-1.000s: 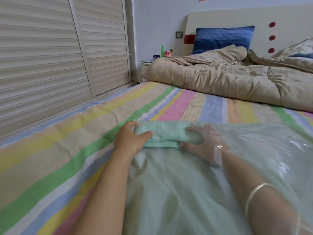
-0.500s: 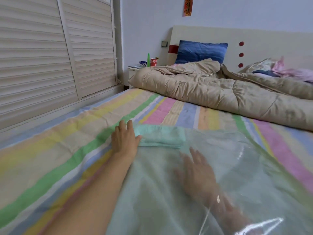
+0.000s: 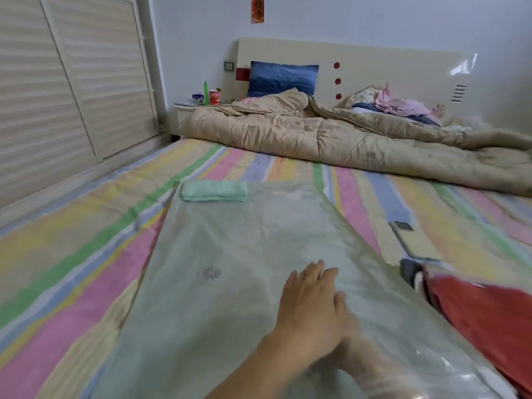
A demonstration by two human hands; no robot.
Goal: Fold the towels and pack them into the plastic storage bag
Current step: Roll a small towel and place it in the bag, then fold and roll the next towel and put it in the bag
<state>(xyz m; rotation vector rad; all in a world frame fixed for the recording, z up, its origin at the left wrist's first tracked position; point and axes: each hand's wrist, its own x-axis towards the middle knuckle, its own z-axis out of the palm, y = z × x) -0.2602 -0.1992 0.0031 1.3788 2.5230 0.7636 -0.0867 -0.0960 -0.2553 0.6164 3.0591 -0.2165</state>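
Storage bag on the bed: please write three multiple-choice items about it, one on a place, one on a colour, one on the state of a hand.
1. Where in the plastic storage bag does the folded towel lie?
A. far left corner
B. near right corner
C. the middle
2. What colour is the towel?
A. red
B. mint green
C. dark blue
3. How is the left hand?
A. gripping the towel
B. flat on the bag, fingers straight
C. clenched in a fist
Answers: 1 A, the towel sits at the bag's far left end; 2 B, it is pale green; 3 B, the palm lies on the plastic.
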